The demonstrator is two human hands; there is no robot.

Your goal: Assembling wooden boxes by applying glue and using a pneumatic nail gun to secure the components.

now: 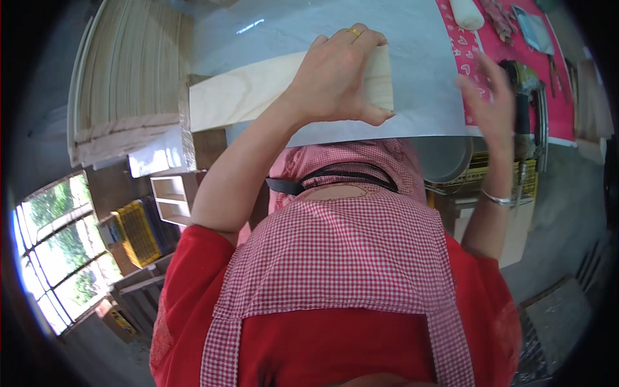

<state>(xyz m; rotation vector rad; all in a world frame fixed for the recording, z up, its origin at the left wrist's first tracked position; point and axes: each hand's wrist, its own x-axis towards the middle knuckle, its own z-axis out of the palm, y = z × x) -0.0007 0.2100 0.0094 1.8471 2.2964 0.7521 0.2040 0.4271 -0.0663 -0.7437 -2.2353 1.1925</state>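
A pale wooden board (251,91) lies lengthwise on the grey-white table covering. My left hand (335,77) spans it near its right end, with the thumb at the near edge and the fingers over the far edge. On one finger is a gold ring. My right hand (491,106) is raised at the right, slightly blurred, its fingers apart and nothing seen in them. Just beyond it, a black and metal tool that looks like an air stapler (521,103) rests on the pink cloth; whether the hand touches it, I cannot tell.
A tall stack of thin wooden panels (129,71) stands at the left. Pink patterned cloth (560,58) covers the table's right side, with a white roll (467,14) and a pale blue packet (534,30). Below the table edge sit a round pan (445,158) and yellow crates (480,171).
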